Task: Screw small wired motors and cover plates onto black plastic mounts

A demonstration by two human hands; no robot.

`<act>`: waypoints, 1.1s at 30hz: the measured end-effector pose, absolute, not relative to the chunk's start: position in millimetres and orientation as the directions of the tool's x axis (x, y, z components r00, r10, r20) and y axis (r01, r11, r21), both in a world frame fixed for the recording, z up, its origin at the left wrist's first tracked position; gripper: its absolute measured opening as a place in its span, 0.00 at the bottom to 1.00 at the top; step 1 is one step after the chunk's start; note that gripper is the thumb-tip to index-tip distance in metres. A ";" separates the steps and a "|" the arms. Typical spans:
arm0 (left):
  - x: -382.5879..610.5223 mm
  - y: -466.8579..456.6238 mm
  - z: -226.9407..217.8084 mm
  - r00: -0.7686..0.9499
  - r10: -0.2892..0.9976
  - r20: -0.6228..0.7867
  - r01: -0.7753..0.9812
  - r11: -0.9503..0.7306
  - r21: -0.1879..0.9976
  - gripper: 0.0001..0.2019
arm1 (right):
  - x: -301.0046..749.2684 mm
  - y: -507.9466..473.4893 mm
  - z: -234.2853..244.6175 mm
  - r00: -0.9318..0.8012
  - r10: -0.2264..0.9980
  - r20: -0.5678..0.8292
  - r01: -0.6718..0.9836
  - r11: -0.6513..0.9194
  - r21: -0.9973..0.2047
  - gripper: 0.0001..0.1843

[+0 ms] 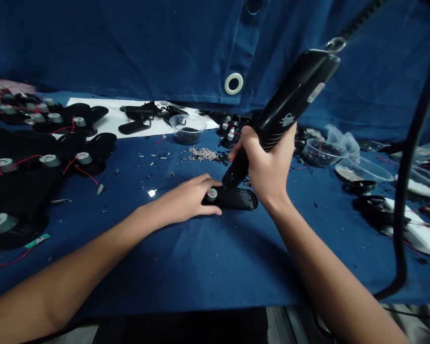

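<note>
My right hand (pixel 270 165) is wrapped round a black electric screwdriver (pixel 286 105), which hangs tilted from a coiled cord. Its lower end points down at a black plastic casing (pixel 240 198) lying on the blue cloth. My left hand (pixel 189 198) grips the left end of that casing, thumb on the near side and fingers on the far side. Between thumb and fingers a small silver motor (pixel 212 194) shows in the casing. The screwdriver's very tip is hidden, so I cannot tell whether it touches. Beyond the casing lies a pile of tiny screws (pixel 202 154).
Several black casings with motors (pixel 84 157) and red wires crowd the left. A clear bowl of small black parts (pixel 188 130) stands behind. At right are clear tubs (pixel 361 169) and a white piece (pixel 421 234). A thick black cable (pixel 403 205) runs down the right side.
</note>
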State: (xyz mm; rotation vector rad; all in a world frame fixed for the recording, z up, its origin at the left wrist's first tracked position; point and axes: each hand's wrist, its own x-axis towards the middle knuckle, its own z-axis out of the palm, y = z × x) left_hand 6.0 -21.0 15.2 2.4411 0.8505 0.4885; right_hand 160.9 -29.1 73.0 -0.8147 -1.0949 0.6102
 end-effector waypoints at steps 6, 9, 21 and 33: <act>5.1 -20.1 13.6 0.742 0.654 0.148 0.464 -0.661 0.590 0.25 | 166.2 -30.6 68.1 0.380 0.745 0.548 0.017 0.587 -0.810 0.14; 5.2 -20.1 12.8 0.739 0.658 0.144 0.467 -0.654 0.595 0.26 | 170.2 -31.6 65.8 0.370 0.734 0.569 0.042 0.599 -0.800 0.13; 4.2 -19.9 12.1 0.741 0.659 0.129 0.471 -0.647 0.600 0.28 | 174.6 -30.5 60.5 0.455 0.690 0.562 0.055 0.609 -0.791 0.15; 4.3 -19.5 11.6 0.739 0.662 0.122 0.482 -0.648 0.590 0.29 | 181.4 -26.0 55.4 0.475 0.684 0.553 0.042 0.610 -0.791 0.15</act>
